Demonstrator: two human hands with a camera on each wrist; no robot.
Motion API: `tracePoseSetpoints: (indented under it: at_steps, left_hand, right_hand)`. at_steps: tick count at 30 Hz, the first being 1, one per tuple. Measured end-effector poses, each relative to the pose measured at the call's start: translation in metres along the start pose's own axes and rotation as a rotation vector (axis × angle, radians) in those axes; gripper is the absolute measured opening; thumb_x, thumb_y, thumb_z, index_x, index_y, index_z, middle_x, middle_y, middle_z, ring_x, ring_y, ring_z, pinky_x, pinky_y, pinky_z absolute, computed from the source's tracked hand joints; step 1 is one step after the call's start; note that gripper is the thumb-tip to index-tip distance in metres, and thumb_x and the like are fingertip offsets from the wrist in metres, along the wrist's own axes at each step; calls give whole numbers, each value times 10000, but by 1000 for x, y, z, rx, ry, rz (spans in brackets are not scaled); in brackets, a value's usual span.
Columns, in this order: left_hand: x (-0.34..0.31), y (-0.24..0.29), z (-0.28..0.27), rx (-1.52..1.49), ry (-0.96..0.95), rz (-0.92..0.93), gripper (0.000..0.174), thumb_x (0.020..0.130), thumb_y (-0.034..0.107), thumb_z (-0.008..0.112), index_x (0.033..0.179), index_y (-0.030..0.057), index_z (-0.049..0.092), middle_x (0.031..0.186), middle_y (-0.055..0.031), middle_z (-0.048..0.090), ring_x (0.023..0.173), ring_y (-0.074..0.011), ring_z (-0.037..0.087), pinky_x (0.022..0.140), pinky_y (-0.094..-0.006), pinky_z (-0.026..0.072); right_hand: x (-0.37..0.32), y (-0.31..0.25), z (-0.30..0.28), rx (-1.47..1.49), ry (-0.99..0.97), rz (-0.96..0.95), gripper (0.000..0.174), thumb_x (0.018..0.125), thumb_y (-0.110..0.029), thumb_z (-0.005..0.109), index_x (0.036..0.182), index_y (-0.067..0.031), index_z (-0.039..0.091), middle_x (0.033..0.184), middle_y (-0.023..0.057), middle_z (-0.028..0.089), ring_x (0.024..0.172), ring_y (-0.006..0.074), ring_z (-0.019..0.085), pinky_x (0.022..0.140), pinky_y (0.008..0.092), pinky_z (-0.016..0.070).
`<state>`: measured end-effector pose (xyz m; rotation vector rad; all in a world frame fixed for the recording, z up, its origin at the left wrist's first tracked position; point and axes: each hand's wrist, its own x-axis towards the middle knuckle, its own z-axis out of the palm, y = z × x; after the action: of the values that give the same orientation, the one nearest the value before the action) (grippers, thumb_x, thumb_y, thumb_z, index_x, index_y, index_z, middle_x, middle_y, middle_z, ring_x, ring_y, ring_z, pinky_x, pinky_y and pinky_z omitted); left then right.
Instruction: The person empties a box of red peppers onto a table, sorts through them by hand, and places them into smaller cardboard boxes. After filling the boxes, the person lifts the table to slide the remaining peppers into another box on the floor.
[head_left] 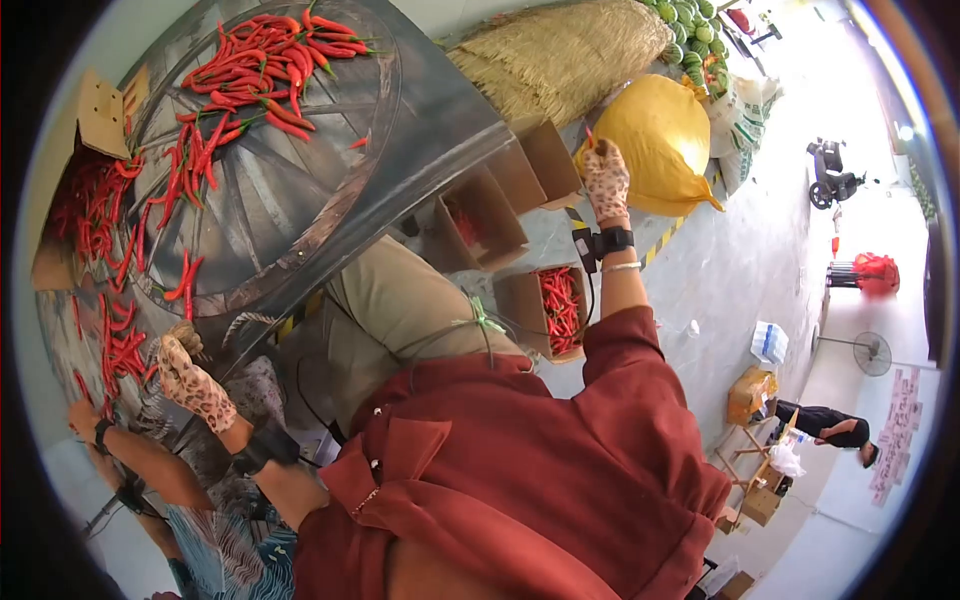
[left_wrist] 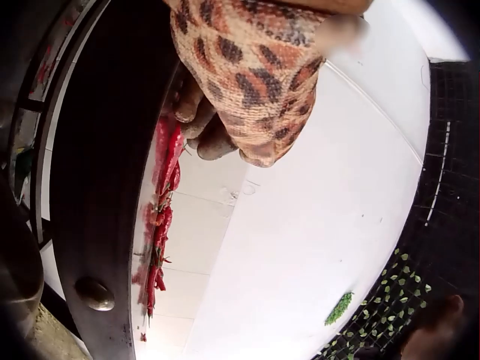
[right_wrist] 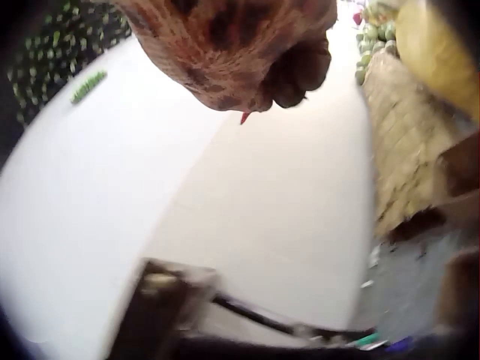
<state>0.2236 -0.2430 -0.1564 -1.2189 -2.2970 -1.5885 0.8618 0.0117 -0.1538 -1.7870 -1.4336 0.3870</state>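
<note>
My right hand (head_left: 606, 182), in a leopard-print glove, is raised out over the floor boxes. It pinches a red chili pepper (head_left: 589, 136), whose tip (right_wrist: 244, 118) also pokes out below the hand in the right wrist view. My left hand (head_left: 192, 385), gloved alike, hovers by the near edge of the dark table (head_left: 420, 130). Its fingers (left_wrist: 214, 142) are loosely bent, with nothing seen between them, close to red chilies (left_wrist: 161, 232) on the tabletop. A large heap of red chilies (head_left: 265, 70) spreads across the wheel-patterned top.
An open carton of chilies (head_left: 560, 310) stands on the floor beside another carton (head_left: 480, 235) with a few inside. Behind are a yellow sack (head_left: 660, 145) and a straw-coloured bundle (head_left: 560, 55). Another person's hand (head_left: 85, 418) reaches among chilies at left; a tipped carton (head_left: 105, 115) lies beyond.
</note>
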Motion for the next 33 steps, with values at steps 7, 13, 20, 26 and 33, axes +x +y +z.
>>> tracePoseSetpoints:
  at_steps: [7, 13, 20, 26, 33]
  left_hand:
    - [1, 70, 6, 84, -95, 27, 322, 972, 201, 436, 952, -46, 642, 885, -114, 658, 778, -201, 629, 697, -304, 501]
    - [-13, 63, 2, 623, -143, 427, 224, 910, 99, 516, 1081, 5, 625, 1093, -151, 634, 1015, -317, 603, 877, -402, 488]
    - [-12, 105, -4, 200, -123, 194, 208, 858, 43, 602, 1057, -1, 642, 1086, -140, 638, 1027, -275, 598, 924, -382, 460]
    - [-9, 95, -58, 373, 93, 73, 419, 852, 100, 649, 1253, 29, 550, 1235, -160, 560, 1113, -292, 552, 931, -370, 459]
    - [26, 57, -100, 644, -13, -46, 741, 780, 246, 732, 1399, 19, 392, 1368, -210, 468, 1275, -361, 426, 1071, -441, 325]
  right_hand:
    - [-21, 36, 23, -189, -89, -19, 396, 896, -244, 603, 1215, -12, 567, 1181, 212, 603, 1118, 342, 561, 982, 384, 427]
    - [-27, -82, 29, 479, -258, 10, 234, 959, -189, 557, 1081, -14, 652, 970, 30, 659, 846, 118, 591, 740, 255, 489]
    - [-41, -257, 61, 468, -420, -532, 278, 953, -249, 562, 1064, -15, 664, 996, 66, 667, 811, 140, 601, 687, 262, 500]
    - [-93, -365, 110, 456, -1111, -650, 281, 916, -285, 604, 1005, -33, 689, 997, 104, 669, 831, 162, 634, 730, 302, 513]
    - [-179, -398, 181, 287, -1514, -1359, 383, 896, -295, 577, 1183, -43, 597, 1022, 183, 663, 980, 359, 622, 868, 421, 485]
